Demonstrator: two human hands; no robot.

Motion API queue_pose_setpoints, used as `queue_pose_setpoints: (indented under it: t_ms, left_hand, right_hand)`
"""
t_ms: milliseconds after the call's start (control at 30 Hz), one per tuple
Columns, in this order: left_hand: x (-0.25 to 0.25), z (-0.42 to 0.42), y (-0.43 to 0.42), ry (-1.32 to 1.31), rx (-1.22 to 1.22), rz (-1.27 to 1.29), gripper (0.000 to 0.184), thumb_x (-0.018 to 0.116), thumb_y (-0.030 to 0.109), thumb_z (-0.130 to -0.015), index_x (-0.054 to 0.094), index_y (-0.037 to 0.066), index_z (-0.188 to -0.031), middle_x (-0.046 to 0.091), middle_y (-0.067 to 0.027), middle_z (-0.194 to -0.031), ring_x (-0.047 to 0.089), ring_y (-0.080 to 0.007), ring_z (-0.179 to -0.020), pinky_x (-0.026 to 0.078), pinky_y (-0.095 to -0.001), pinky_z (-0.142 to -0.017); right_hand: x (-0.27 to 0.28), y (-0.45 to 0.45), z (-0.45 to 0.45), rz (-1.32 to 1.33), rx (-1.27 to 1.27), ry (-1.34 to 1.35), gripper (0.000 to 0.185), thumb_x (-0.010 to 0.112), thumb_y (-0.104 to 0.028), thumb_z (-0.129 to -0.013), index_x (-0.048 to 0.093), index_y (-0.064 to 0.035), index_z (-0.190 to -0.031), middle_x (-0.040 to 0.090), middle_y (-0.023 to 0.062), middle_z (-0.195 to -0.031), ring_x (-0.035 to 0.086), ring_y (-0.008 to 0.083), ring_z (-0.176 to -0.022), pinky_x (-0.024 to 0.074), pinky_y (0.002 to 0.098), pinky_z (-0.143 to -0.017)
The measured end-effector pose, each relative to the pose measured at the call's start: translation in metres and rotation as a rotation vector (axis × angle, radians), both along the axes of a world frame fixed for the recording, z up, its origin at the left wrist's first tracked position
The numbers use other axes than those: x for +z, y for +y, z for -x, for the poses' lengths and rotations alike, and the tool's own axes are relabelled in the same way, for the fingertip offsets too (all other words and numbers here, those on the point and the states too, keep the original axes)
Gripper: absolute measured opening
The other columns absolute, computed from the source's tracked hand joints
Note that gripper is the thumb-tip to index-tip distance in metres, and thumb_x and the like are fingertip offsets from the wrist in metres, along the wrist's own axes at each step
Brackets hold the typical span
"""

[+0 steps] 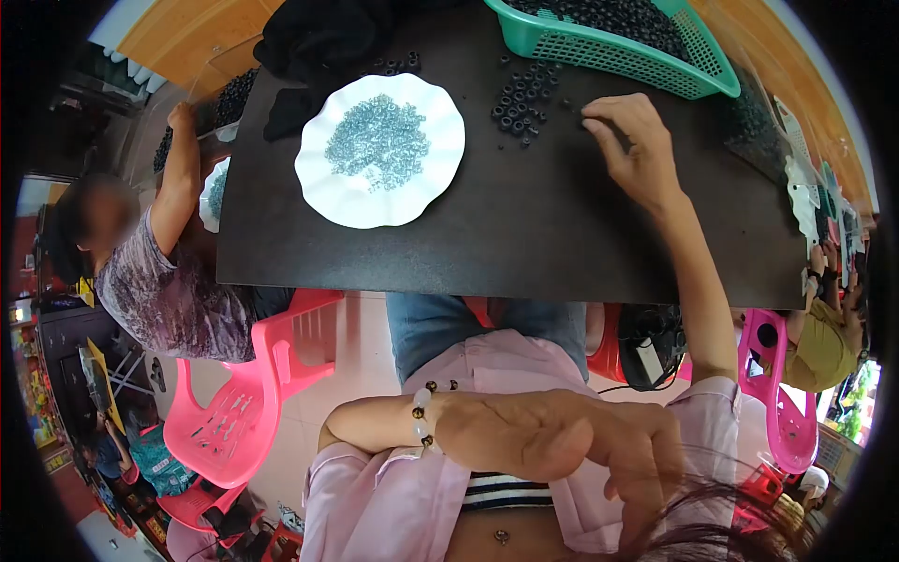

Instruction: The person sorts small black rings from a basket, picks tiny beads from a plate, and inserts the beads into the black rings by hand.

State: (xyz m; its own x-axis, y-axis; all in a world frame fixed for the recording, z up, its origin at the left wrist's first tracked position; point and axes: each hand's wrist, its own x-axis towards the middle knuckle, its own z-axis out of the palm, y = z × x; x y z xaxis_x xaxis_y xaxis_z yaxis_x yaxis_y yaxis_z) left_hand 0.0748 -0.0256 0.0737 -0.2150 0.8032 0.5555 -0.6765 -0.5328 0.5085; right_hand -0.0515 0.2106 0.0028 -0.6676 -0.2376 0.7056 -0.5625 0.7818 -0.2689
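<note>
My right hand (632,140) is over the dark table, thumb and forefinger brought together at a small dark piece that looks like one of the black ring-shaped pieces. Just left of its fingertips lies a loose group of these black ring-shaped pieces (520,101). My left hand (552,436), with a beaded bracelet (421,417) at the wrist, is raised close to the camera in front of my chest. Its fingers are curled, and whatever they may hold is hidden. A white scalloped plate (379,211) carries a heap of small clear bluish pieces (379,140).
A green basket (599,67) full of black pieces stands at the table's (524,234) far edge. Black cloth (318,42) lies at the back left. Another person (169,272) sits at left beside a pink chair (229,421). More people are at right.
</note>
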Motion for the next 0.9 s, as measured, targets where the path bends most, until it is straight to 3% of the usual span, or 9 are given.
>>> queue_pose_setpoints:
  t_ms: [67,367,500,533,600,733,833,900]
  left_hand:
    - [-0.001,-0.005,0.005,-0.024,-0.021,0.011,0.064,0.022,0.049,-0.1,0.064,0.001,-0.102,0.054,-0.0119,-0.11,0.049,-0.0212,-0.103,0.036,-0.0343,-0.09]
    - [-0.02,-0.004,0.014,-0.096,0.11,-0.206,0.059,0.022,0.039,-0.1,0.066,0.0,-0.091,0.055,-0.0169,-0.098,0.051,-0.022,-0.087,0.039,-0.0327,-0.08]
    - [-0.03,0.023,-0.011,0.17,0.29,0.444,0.036,0.039,0.027,-0.098,0.062,-0.001,-0.099,0.051,-0.0142,-0.107,0.05,-0.0174,-0.09,0.041,-0.0293,-0.08]
    - [-0.036,0.024,-0.011,0.187,0.269,0.436,0.036,0.039,0.027,-0.098,0.062,-0.001,-0.099,0.051,-0.0142,-0.107,0.05,-0.0174,-0.09,0.041,-0.0293,-0.08]
    - [-0.058,0.023,-0.014,0.296,0.587,0.722,0.019,0.05,0.013,-0.094,0.061,-0.001,-0.1,0.052,-0.009,-0.104,0.051,-0.0125,-0.087,0.042,-0.0247,-0.077]
    - [-0.084,0.03,-0.026,0.175,0.685,0.806,0.014,0.054,0.008,-0.091,0.062,0.002,-0.102,0.057,-0.0023,-0.097,0.051,-0.008,-0.08,0.042,-0.0208,-0.072]
    - [-0.096,0.028,-0.03,-0.056,0.739,0.866,0.012,0.056,0.007,-0.09,0.063,0.006,-0.1,0.056,0.0022,-0.081,0.047,-0.0041,-0.068,0.039,-0.0187,-0.061]
    - [-0.097,0.027,-0.03,-0.098,0.737,0.828,0.011,0.054,0.006,-0.09,0.062,0.003,-0.097,0.057,-0.0007,-0.084,0.05,-0.0065,-0.071,0.041,-0.0213,-0.063]
  right_hand:
    - [-0.006,-0.006,0.005,-0.018,0.047,-0.012,0.017,0.065,0.002,-0.077,0.065,-0.0022,-0.093,0.065,0.0086,-0.094,0.059,0.024,-0.089,0.0467,0.0315,-0.078]
    - [-0.009,-0.017,0.019,-0.081,0.044,-0.08,0.018,0.062,0.003,-0.078,0.064,-0.0051,-0.095,0.062,0.0066,-0.093,0.054,0.0251,-0.088,0.0449,0.0329,-0.077]
    - [-0.011,-0.012,0.023,-0.106,0.034,-0.102,0.019,0.062,0.003,-0.077,0.065,-0.0064,-0.093,0.062,0.0064,-0.091,0.055,0.026,-0.09,0.0447,0.0343,-0.078]
    - [-0.012,-0.01,0.024,-0.109,0.009,-0.091,0.019,0.062,0.003,-0.077,0.065,-0.0064,-0.093,0.062,0.0064,-0.091,0.055,0.026,-0.09,0.0447,0.0343,-0.078]
    - [-0.014,-0.01,0.026,-0.108,0.025,-0.109,0.02,0.062,0.003,-0.075,0.066,-0.0072,-0.092,0.062,0.0059,-0.091,0.055,0.0267,-0.09,0.0445,0.035,-0.08]
    - [-0.015,-0.015,0.028,-0.112,0.023,-0.124,0.019,0.065,-0.001,-0.074,0.066,-0.0074,-0.092,0.062,0.0045,-0.091,0.053,0.0262,-0.089,0.0442,0.036,-0.08]
    - [-0.014,-0.019,0.027,-0.129,0.019,-0.138,0.018,0.067,-0.003,-0.074,0.066,-0.0078,-0.091,0.062,0.0041,-0.091,0.053,0.0259,-0.089,0.0441,0.0367,-0.08]
    - [-0.014,-0.02,0.027,-0.128,0.012,-0.143,0.018,0.067,-0.004,-0.074,0.066,-0.008,-0.091,0.062,0.004,-0.09,0.053,0.0258,-0.089,0.0443,0.0363,-0.079]
